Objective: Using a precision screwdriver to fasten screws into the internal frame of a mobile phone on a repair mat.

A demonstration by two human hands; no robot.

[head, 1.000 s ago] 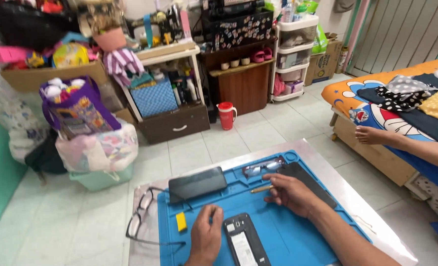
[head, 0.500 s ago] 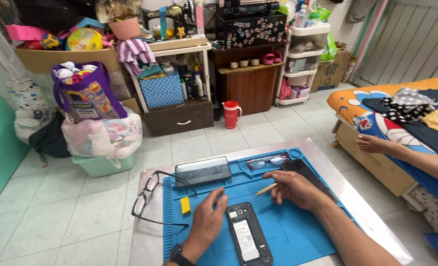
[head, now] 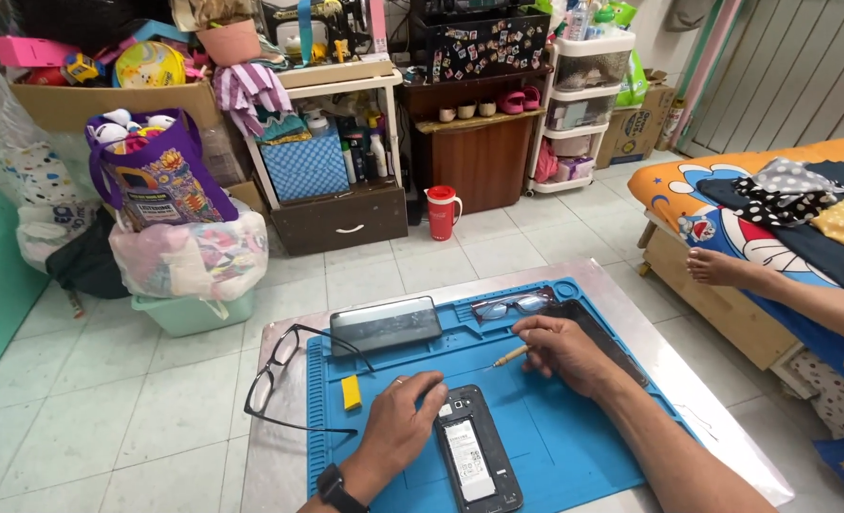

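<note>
Down on the counter (head: 279, 456) lies a blue mat (head: 555, 446), the landmark for everything else. At the mat's near middle lies an opened phone (head: 477, 456), back cover off. The left hand (head: 398, 427) rests on the mat just left of the phone, fingers curled loosely, fingertips touching the phone's top left corner; it grips nothing. A dark watch (head: 332, 486) sits on its wrist. The right hand (head: 566, 351) is closed around a small screwdriver (head: 509, 357), right of the mat's centre, the tip pointing left above the phone. A yellow pick (head: 350, 392) lies on the mat left of the left hand. At the mat's far edge sit a dark phone (head: 386, 325) and red-framed glasses (head: 514, 305). Black glasses (head: 284, 380) overhang the mat's left edge.
</note>
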